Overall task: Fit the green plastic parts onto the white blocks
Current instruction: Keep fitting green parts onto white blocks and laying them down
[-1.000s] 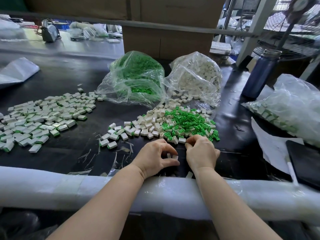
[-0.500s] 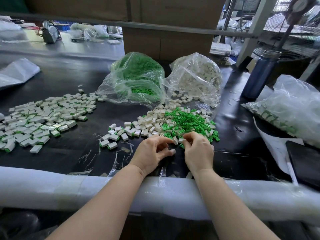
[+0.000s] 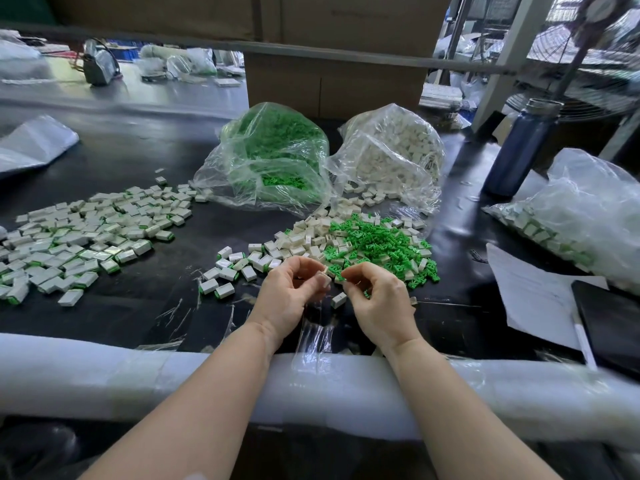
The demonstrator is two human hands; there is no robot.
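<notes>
You are leaning your forearms over the padded white foam rail [image 3: 104, 368] at the table's near edge. Just beyond it, your left hand [image 3: 287, 296] is pinching a small white block [image 3: 324, 279] in a fingertip grip, and your right hand [image 3: 377, 303] is pinching a green plastic part [image 3: 340, 279], its fingers curled; the two pieces are nearly touching, so by my reading you are starting one more fit. A stray white block [image 3: 338, 300] is lying on the glossy black table [image 3: 138, 306] between your hands.

Farther out, the loose working pile [image 3: 363, 244] is mixing boxy matte blocks with spiky green clips, all still to be joined. To the left, the spread of finished blocks [image 3: 86, 233] is showing green edges, a good share done. Behind, crinkled clear bags of green parts [image 3: 273, 150] and white blocks [image 3: 391, 150] are sitting well filled, so much is still waiting.
</notes>
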